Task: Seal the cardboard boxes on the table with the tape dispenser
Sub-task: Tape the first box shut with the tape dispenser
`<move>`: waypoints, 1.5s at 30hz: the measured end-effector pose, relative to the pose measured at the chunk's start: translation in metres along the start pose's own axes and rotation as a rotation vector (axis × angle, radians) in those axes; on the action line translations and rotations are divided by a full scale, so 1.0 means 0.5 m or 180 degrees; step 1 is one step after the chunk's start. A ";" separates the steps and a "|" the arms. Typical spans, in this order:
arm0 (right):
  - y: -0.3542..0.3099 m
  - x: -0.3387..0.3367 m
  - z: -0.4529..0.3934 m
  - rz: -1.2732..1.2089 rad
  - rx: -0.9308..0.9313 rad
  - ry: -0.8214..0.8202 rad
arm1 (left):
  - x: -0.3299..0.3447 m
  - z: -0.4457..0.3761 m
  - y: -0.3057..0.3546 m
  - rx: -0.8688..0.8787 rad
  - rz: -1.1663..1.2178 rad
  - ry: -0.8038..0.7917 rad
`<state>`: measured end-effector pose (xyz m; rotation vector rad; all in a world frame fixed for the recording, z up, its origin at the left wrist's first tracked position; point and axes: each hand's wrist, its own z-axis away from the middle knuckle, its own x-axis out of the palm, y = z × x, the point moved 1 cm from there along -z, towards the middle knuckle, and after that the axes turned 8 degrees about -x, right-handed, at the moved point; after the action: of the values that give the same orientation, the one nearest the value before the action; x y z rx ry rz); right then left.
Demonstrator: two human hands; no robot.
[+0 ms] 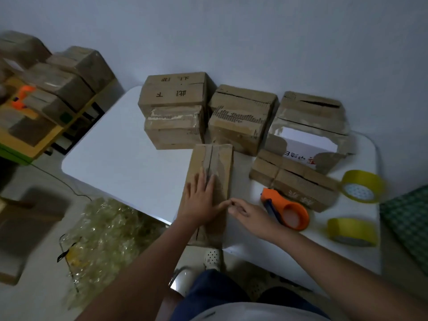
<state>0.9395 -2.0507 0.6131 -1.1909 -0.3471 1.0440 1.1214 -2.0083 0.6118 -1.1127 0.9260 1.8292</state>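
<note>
Head view, white surface (120, 163): long cardboard box (209, 179) at the near edge, centre seam up. Left hand (200, 202) lies flat on it, fingers straight. Right hand (247, 213) just beside the box's right side, fingers loosely curled, holding nothing. Orange tape dispenser (286, 208) rests near the right hand. Two yellow tape rolls (361, 186) further right. Stacked cardboard boxes (240, 117) behind.

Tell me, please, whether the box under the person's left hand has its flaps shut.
Shut: the box has its flaps meeting along the centre seam, with the left hand flat on top.
</note>
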 end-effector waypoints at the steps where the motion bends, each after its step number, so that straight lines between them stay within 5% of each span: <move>1: 0.001 -0.008 0.002 0.0021 0.0008 0.0130 | 0.009 -0.006 0.004 0.0014 -0.0151 -0.0121; 7: -0.001 -0.072 0.016 0.0128 -0.0126 0.1278 | -0.024 -0.012 -0.030 0.0442 -0.0437 -0.0516; 12: 0.008 -0.091 -0.021 0.0126 -0.0341 0.1889 | -0.032 -0.006 -0.135 0.0537 -0.0558 -0.0331; 20: 0.011 -0.108 -0.120 -0.0181 0.0156 0.1185 | -0.019 0.013 -0.138 0.0389 -0.0114 -0.0199; 29: 0.038 -0.056 -0.092 -0.0335 0.0241 0.1292 | -0.009 0.010 -0.056 0.0141 0.0389 -0.0113; 36: 0.084 0.025 -0.048 -0.0410 0.0294 0.1169 | 0.041 0.017 -0.027 0.0250 -0.0240 -0.0125; 45: 0.076 0.024 -0.079 0.0411 0.0207 0.1060 | 0.044 0.016 -0.026 0.0274 -0.0427 -0.0181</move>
<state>0.9556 -2.0644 0.5609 -1.3158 0.0241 0.9393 1.1236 -1.9902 0.5923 -1.0393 0.8679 1.6878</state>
